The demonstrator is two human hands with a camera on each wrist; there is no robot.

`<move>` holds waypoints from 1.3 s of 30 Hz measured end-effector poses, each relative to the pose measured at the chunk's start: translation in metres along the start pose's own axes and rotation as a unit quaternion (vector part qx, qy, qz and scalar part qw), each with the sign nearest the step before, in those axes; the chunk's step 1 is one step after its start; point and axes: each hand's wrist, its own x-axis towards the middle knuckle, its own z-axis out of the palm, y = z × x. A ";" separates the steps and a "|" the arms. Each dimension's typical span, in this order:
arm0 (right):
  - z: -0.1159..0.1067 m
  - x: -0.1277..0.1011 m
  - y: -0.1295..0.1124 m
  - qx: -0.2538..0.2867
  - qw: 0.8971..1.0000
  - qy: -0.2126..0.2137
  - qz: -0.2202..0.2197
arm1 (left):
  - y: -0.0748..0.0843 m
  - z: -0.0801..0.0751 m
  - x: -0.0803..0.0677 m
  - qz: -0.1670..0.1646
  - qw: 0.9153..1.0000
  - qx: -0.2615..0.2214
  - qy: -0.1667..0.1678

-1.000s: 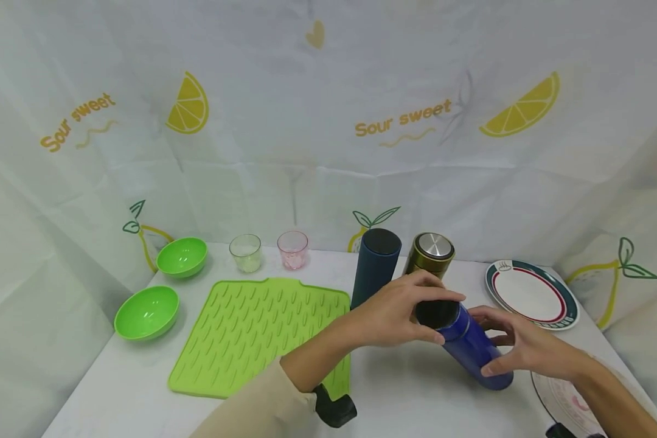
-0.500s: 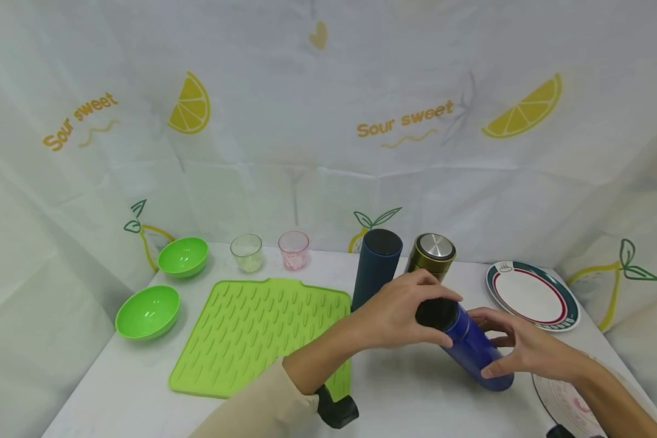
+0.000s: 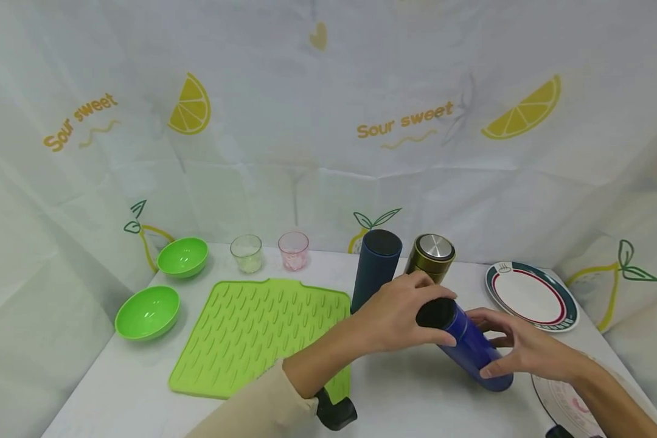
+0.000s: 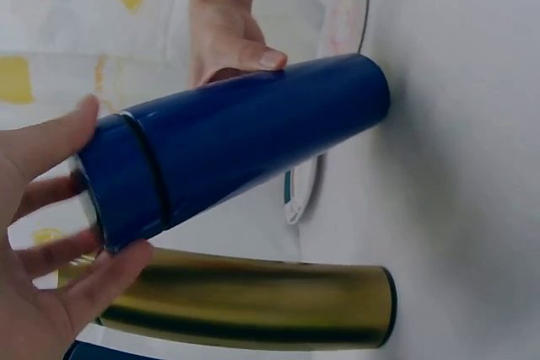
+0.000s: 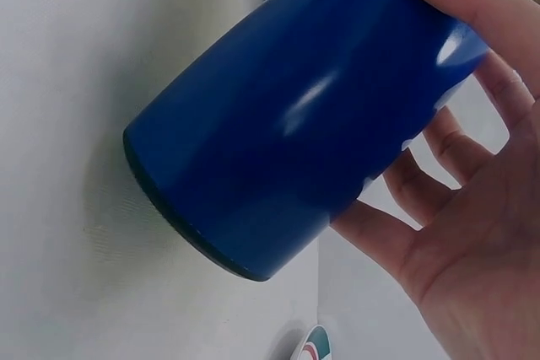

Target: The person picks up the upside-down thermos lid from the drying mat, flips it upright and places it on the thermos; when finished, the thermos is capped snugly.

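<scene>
A blue thermos flask (image 3: 473, 350) leans toward the upper left in the head view, held between both hands over the white table. My left hand (image 3: 396, 313) grips the lid (image 4: 126, 179) from above, its thumb and fingers spread around the rim. A thin dark seam marks where lid and body meet in the left wrist view. Lower down, my right hand (image 3: 525, 347) holds the body, with the thumb on the near side and fingers behind. Behind the left hand stand a dark blue flask (image 3: 375, 267) and a gold flask (image 3: 429, 258) with a silver top.
A green ridged mat (image 3: 257, 334) lies left of the flasks. Two green bowls (image 3: 148, 313) sit at the far left. A clear glass (image 3: 246, 254) and a pink glass (image 3: 293, 250) stand at the back. A rimmed plate (image 3: 531, 295) and a second plate (image 3: 558, 395) lie right.
My left hand's thumb has slid rightward around the lid while its index fingertip has shifted slightly left. The flask and right hand stay nearly where they were.
</scene>
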 end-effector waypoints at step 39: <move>0.004 -0.002 -0.003 -0.032 0.999 0.021 -0.009 | -0.005 -0.003 -0.001 0.057 0.996 -0.066 -0.030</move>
